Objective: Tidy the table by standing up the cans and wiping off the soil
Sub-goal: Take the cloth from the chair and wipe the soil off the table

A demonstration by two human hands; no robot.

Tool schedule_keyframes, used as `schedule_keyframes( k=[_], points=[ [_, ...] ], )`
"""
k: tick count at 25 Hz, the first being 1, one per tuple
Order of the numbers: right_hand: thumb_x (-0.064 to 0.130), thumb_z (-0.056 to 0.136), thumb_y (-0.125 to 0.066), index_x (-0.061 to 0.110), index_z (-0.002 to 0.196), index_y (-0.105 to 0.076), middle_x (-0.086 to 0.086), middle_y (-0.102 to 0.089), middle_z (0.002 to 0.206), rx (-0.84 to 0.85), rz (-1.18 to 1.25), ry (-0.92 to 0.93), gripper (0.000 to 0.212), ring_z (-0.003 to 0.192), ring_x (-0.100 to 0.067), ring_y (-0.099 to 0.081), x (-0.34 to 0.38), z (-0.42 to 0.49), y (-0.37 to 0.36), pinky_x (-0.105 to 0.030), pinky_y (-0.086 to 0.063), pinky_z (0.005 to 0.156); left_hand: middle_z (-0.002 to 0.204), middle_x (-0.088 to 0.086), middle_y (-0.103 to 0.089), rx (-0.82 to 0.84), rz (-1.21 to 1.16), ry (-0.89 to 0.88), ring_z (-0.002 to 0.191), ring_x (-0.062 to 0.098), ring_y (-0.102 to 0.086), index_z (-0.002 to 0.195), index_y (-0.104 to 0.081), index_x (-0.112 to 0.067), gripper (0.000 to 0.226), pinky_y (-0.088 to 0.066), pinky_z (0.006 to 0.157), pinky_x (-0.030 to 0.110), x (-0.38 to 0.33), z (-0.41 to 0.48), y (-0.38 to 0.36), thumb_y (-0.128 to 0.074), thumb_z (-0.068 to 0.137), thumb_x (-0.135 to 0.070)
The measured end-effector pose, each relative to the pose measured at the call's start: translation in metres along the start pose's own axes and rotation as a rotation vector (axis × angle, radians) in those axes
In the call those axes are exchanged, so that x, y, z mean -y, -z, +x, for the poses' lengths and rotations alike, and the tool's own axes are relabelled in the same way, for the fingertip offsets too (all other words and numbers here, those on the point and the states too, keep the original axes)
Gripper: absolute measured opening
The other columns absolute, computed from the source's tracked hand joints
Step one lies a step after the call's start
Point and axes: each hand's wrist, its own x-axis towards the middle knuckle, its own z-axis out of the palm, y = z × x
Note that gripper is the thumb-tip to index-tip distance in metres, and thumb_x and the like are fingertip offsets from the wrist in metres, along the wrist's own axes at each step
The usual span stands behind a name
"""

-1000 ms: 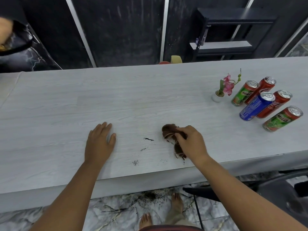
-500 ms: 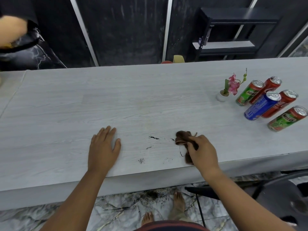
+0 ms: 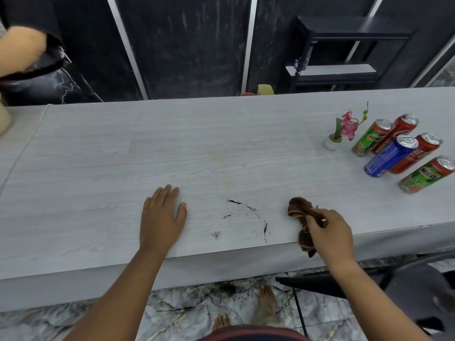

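My right hand (image 3: 331,233) grips a crumpled brown cloth (image 3: 301,217) at the front edge of the pale wood-grain table (image 3: 172,148). Thin streaks and specks of dark soil (image 3: 242,217) lie on the table between my hands. Flat on the tabletop, fingers apart, rests my left hand (image 3: 161,215), left of the soil. Several cans stand upright at the far right: a green Milo can (image 3: 371,137), a red can (image 3: 396,132), a blue can (image 3: 390,156), a second red can (image 3: 416,153) and a nearer green Milo can (image 3: 427,174).
A small white pot with pink flowers (image 3: 341,131) stands left of the cans. Soil (image 3: 227,289) lies scattered on the marble floor under the table's edge. A dark chair (image 3: 406,284) sits at lower right. Another person's arm (image 3: 19,50) shows at top left.
My right hand has dragged the cloth to the right along the front edge, away from the soil streaks, and a new thin streak lies behind it. My left hand stays flat.
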Motion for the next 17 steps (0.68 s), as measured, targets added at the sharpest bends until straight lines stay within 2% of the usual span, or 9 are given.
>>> schedule_keyframes(
  k=[4,8,10,13,15,17],
  points=[
    [0.020,0.101,-0.067,0.024,0.106,-0.068,0.019,-0.056,0.096,0.064,-0.029,0.032,0.006,0.083,0.007,-0.056,0.019,-0.020,-0.028,-0.006,-0.039,0.063,0.171,0.006,-0.044,0.002,0.009,0.002,0.163,0.027,-0.033,0.160,-0.053,-0.018,0.065,-0.021,0.134,0.052,-0.002,0.000,0.000,-0.039,0.106,-0.051],
    [0.019,0.102,-0.066,0.020,0.112,-0.069,0.013,-0.058,0.101,0.134,0.036,0.092,0.010,0.085,-0.003,-0.059,0.055,-0.035,-0.068,-0.009,-0.040,0.070,0.171,0.006,-0.044,0.001,0.003,0.007,0.163,0.027,-0.033,0.160,-0.053,-0.018,0.063,-0.021,0.134,0.053,-0.004,-0.001,0.000,-0.042,0.107,-0.049],
    [0.018,0.102,-0.066,0.019,0.113,-0.068,0.009,-0.059,0.102,0.179,0.037,0.132,0.011,0.089,-0.008,-0.059,0.066,-0.037,-0.080,-0.006,-0.039,0.069,0.171,0.006,-0.044,0.001,-0.002,0.007,0.163,0.027,-0.033,0.160,-0.053,-0.018,0.059,-0.021,0.134,0.052,-0.004,-0.001,-0.001,-0.044,0.109,-0.046],
    [0.021,0.099,-0.072,0.025,0.109,-0.073,0.011,-0.068,0.104,0.265,0.150,0.069,0.011,0.094,-0.009,-0.066,0.074,-0.029,-0.078,-0.003,-0.042,0.069,0.171,0.005,-0.045,-0.005,-0.008,0.008,0.162,0.027,-0.034,0.160,-0.053,-0.018,0.060,-0.021,0.134,0.051,-0.002,-0.002,-0.001,-0.043,0.108,-0.047],
    [0.022,0.096,-0.074,0.028,0.107,-0.076,0.012,-0.072,0.103,0.223,0.215,0.070,0.012,0.094,-0.008,-0.069,0.080,-0.010,-0.067,-0.004,-0.044,0.069,0.170,0.005,-0.046,-0.011,-0.013,0.006,0.162,0.026,-0.035,0.159,-0.054,-0.019,0.063,-0.020,0.135,0.051,-0.002,-0.001,0.000,-0.041,0.106,-0.050],
    [0.023,0.096,-0.073,0.029,0.109,-0.078,0.013,-0.070,0.106,0.185,0.151,0.143,0.016,0.095,-0.009,-0.068,0.092,0.022,-0.059,-0.012,-0.046,0.076,0.170,0.004,-0.046,-0.016,-0.018,0.010,0.161,0.025,-0.035,0.158,-0.055,-0.019,0.063,-0.020,0.134,0.050,-0.003,0.000,0.000,-0.041,0.105,-0.051]
  ],
)
